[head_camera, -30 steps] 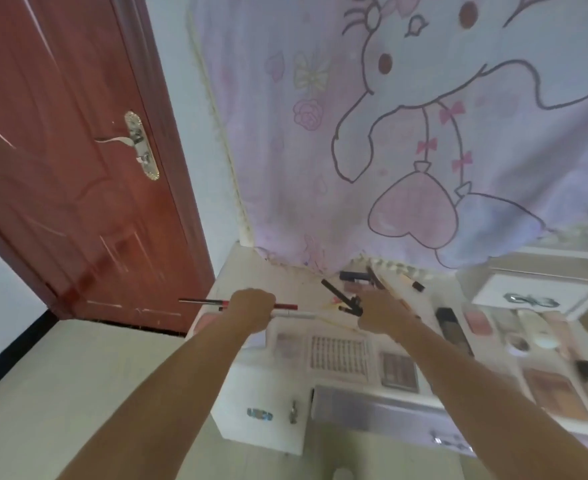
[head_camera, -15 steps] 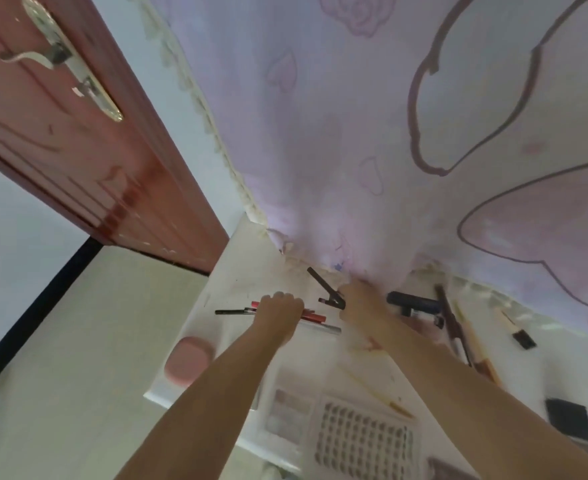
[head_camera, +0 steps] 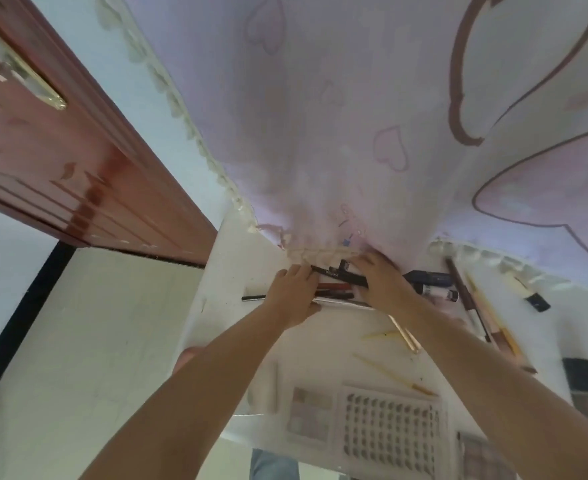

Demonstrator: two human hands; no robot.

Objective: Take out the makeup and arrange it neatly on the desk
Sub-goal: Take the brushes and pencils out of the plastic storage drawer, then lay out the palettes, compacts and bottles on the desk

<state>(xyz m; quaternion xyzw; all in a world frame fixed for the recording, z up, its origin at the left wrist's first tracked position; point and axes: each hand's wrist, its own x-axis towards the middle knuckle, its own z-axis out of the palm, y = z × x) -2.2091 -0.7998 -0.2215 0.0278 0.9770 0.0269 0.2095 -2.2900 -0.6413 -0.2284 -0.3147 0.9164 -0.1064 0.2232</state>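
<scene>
Squaring up the pencils (head_camera: 334,291) at the bench's (head_camera: 223,271) back edge under the curtain (head_camera: 320,133), left hand (head_camera: 294,292) pressing on them, right hand (head_camera: 381,280) gripping the black pen (head_camera: 341,274) to line up alongside.

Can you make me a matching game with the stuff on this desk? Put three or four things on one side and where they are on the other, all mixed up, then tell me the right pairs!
Things:
1. bundle of pencils
2. big palette with many small pans
3. door handle
4. black-tipped brush

Places:
A. top left, on the red door
B. far right on the desk, by the curtain's edge
C. between the two hands
D. near edge of the desk, bottom middle

Pairs: 1-C, 2-D, 3-A, 4-B
</scene>
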